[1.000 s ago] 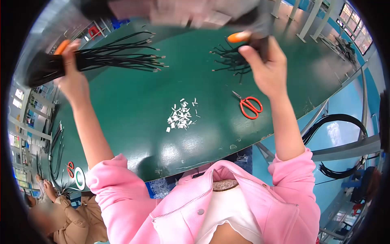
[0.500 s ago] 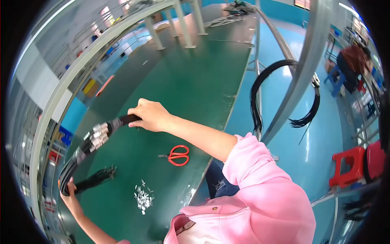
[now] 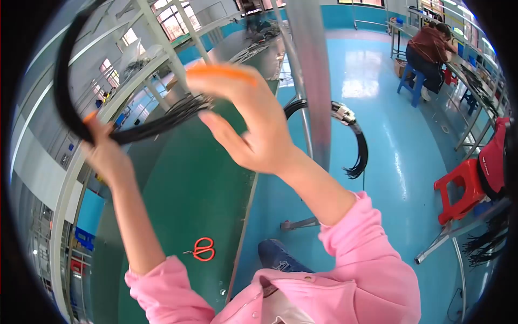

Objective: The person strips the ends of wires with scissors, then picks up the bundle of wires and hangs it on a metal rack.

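Observation:
A bundle of black cables (image 3: 156, 128) is raised above the table, with my left hand (image 3: 110, 159) wrapped round it. One part of it loops up past the top left edge of the view, and the loose ends point to the right. Beside those ends, my right hand (image 3: 256, 127) is open, thumb and fingers apart and slightly blurred. Something orange covers a finger on each hand. Red-handled scissors (image 3: 197, 250) lie on the green table (image 3: 178, 200) below.
A metal post (image 3: 310, 65) rises at the table's right edge. Another black cable bundle (image 3: 361, 146) with silver connectors hangs by it. A red stool (image 3: 458, 186) stands on the blue floor at right. Farther back, a person (image 3: 429, 51) sits at a bench.
My left hand has lifted the cable bundle up from the table. My right hand has let go of its earlier grip and moved up to the loose ends. The view has turned right.

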{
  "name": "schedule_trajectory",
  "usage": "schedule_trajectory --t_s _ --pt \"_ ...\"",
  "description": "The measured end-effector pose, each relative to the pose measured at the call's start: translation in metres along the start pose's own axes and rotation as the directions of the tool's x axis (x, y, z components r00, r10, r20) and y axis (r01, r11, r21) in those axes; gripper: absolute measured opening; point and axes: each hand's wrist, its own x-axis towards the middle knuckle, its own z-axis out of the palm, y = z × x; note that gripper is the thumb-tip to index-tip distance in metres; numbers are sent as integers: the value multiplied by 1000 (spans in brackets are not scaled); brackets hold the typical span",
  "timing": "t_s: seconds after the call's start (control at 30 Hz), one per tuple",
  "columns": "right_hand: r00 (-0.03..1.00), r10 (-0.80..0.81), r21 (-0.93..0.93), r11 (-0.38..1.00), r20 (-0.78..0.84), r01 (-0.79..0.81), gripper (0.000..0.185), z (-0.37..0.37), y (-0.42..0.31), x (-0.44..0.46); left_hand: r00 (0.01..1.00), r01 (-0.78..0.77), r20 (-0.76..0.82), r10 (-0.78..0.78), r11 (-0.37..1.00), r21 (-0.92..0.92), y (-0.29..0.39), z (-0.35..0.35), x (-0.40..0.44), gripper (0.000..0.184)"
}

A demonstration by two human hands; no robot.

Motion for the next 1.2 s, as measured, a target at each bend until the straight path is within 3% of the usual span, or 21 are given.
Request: schedule_trajectory --t_s 0.07,0.1,0.13,0.2,0.3,0.37,0.53,0.57,0.77,0.87,1.03,1.13,1.2 --pt "985 64 5 998 160 -66 31 -35 -11 -13 992 72 94 -83 991 111 -1 62 -35 14" --pt "968 138 15 989 211 -144 30 -52 -18 -20 983 118 130 -128 990 83 -29 74 -39 15" --pt "942 210 21 975 261 -223 30 -67 -25 -26 959 251 162 -233 962 -103 -31 94 -57 15" --pt "916 257 -51 966 309 -253 25 -93 -34 -32 889 442 226 -397 873 -205 -67 123 -80 15" --pt "840 430 -117 902 332 -416 21 -126 -39 -46 826 482 370 -425 873 -74 -87 153 -126 22" --pt "843 454 -196 890 289 -412 19 -147 -38 -51 749 527 477 -459 850 -9 -97 161 -154 24" --pt "793 597 -180 799 120 -574 14 -170 -39 -77 563 517 631 -534 823 236 -123 155 -208 24" --pt "734 661 -161 750 159 -641 13 -171 -44 -78 551 543 597 -584 794 275 -126 153 -213 23" --pt "723 645 -156 763 248 -627 12 -161 -38 -94 442 565 658 -610 759 324 -120 141 -217 20" --pt "717 640 -169 767 277 -619 12 -155 -36 -98 290 590 636 -715 657 470 -134 132 -226 18" --pt "700 625 -221 779 346 -586 12 -152 -35 -100 321 351 645 -694 720 599 -133 130 -228 21" --pt "681 640 -228 766 356 -601 11 -150 -36 -101 300 391 676 -673 733 556 -151 121 -226 23" --pt "654 665 -231 743 360 -629 11 -147 -37 -103 295 324 683 -668 743 586 -138 117 -221 24"
